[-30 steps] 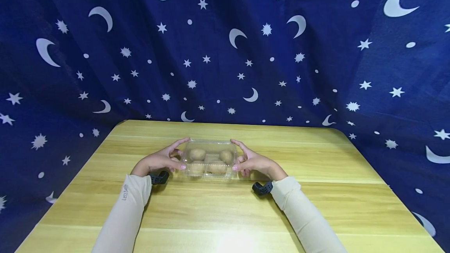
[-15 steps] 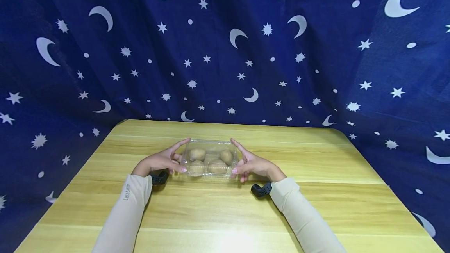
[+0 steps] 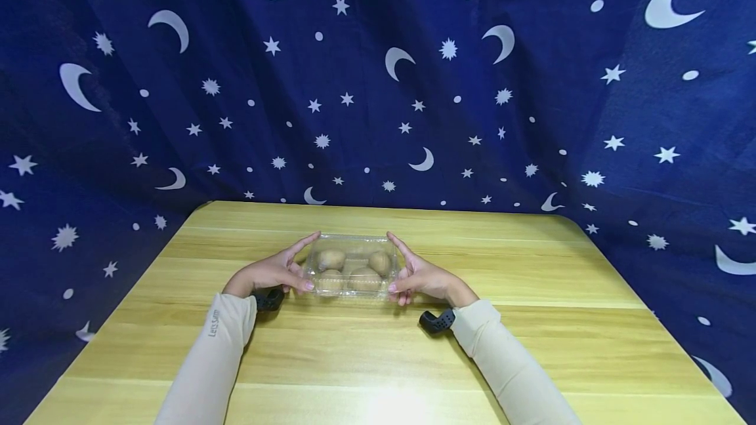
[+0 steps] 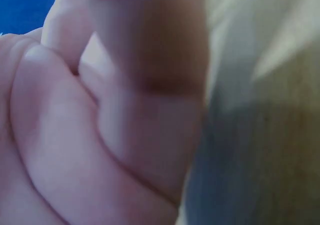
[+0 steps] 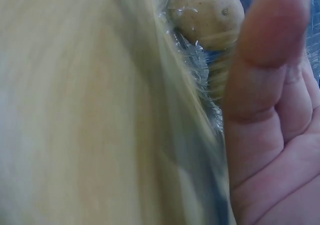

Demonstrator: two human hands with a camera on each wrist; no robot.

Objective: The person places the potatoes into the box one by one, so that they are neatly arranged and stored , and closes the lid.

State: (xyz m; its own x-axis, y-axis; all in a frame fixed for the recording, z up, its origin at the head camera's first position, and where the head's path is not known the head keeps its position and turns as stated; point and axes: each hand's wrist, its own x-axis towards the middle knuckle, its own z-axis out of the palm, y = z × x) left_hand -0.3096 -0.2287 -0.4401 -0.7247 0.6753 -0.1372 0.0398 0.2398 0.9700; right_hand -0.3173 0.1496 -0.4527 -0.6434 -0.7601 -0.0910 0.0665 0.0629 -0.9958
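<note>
A clear plastic clamshell box with several tan potatoes inside lies lid up near the table's middle. My left hand grips its left end, thumb at the near corner and index finger at the far one. At the opposite end my right hand holds it the same way. The right wrist view shows a potato through the crinkled plastic, beside my thumb. In the left wrist view, my palm and fingers fill most of the picture and the box is hidden.
The wood-grain table stretches out on all sides of the box. A dark blue curtain with moons and stars hangs behind it and along both sides. Dark wrist straps sit beside the pale sleeves.
My right wrist has shifted slightly left and nearer to me. Both hands keep their grip, and the box stays in nearly the same place.
</note>
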